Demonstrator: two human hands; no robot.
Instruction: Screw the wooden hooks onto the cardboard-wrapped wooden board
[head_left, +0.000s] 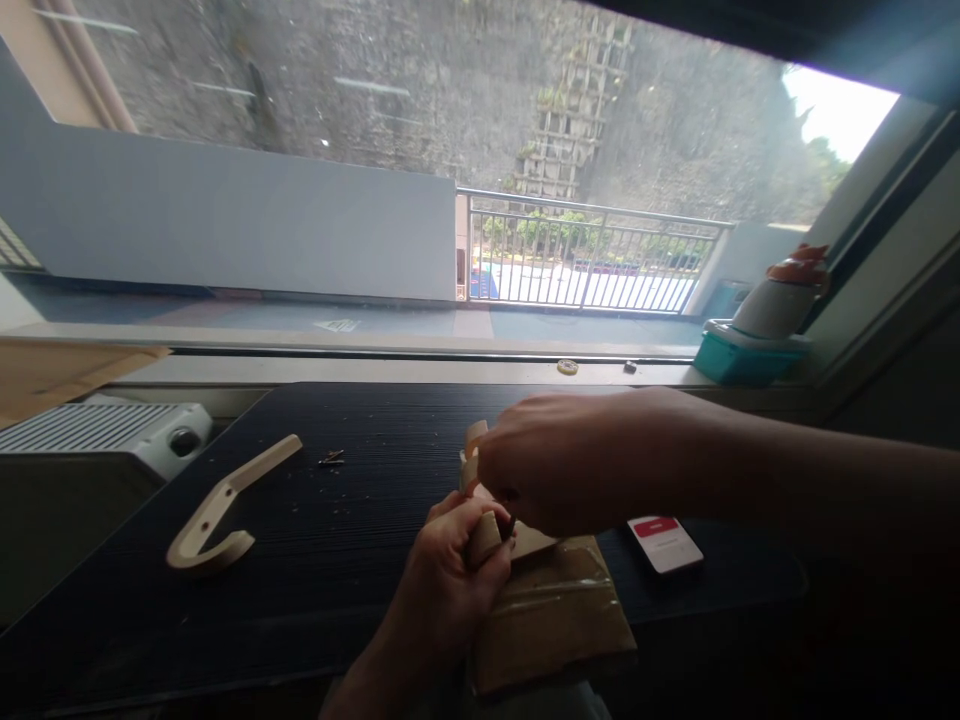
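Your left hand [450,560] clasps a wooden piece [483,542], seemingly mid-work, beside your right hand [544,455], whose grip is hidden, while a wooden hook [196,540] lies apart, untouched.

Hands: two, a left hand [459,555] low in the middle and a right hand [536,455] just above it
Wood in the hands [484,540]: at least one piece, can't tell if more
Bent wood [259,467], left side: one, with two dark holes [227,492]
Worktop [360,560]: one
Brown cardboard [555,630], bottom middle: one
White and red card [667,545], lower right: one
Dark bits [331,459], left of middle: a few, too small to count
Yellow ring [568,367]: one
Teal box [750,358], right side: one
Heater [142,430], left side: one, with one knob [183,441]
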